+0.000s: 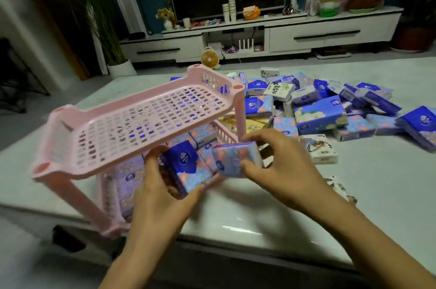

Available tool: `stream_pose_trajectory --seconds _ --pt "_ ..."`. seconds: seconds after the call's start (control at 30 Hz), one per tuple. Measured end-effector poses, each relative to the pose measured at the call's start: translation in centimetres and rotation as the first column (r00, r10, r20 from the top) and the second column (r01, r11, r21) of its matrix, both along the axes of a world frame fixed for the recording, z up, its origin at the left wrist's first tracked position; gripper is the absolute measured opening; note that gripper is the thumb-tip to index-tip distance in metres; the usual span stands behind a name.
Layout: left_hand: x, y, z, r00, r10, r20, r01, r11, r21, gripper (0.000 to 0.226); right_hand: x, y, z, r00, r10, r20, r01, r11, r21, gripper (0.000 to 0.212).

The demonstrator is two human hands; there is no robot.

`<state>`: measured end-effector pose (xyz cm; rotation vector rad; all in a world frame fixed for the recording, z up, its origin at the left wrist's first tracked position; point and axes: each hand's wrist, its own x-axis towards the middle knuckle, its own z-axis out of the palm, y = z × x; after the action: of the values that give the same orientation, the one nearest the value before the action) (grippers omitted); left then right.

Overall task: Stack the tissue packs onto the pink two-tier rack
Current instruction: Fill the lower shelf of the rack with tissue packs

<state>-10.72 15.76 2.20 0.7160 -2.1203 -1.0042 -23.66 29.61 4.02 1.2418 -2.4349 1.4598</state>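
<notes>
Tissue packs [318, 115] blue-purple, pink flower print, rectangular.

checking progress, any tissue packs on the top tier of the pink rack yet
No, the top tier of the pink rack is bare mesh; the packs sit on the lower tier.

Pink 2-tier rack [146, 97], tissue packs [127, 177] on lower tier, heap [318, 114] beside.

a small yellow fan [209, 58] stands below the tv cabinet [306, 36].
</notes>
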Motion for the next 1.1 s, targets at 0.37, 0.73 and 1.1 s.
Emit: stream_pose_trajectory --seconds 0.37,0.73,1.1 --pt "-2.3 -2.5 -1.6 0.973 0.098 0.207 -0.034 0.956 -0.29 0.08 2.2 -3.5 -5.2 0.773 -0.189 -0.606 0.122 0.981 -0.151 0.03" --pt "-1.8 -3.2 -2.3 0.74 0.219 0.636 0.083 0.908 -0.41 0.107 1.9 -4.0 -6.7 0.874 -0.069 -0.481 0.154 0.978 0.14 0.047" --pt "-2.1 -2.5 -3.1 0.701 0.325 0.635 0.056 0.862 -0.503 0.103 0.8 -5.9 -6.0 0.853 -0.018 -0.522 0.118 0.98 0.16 0.034"
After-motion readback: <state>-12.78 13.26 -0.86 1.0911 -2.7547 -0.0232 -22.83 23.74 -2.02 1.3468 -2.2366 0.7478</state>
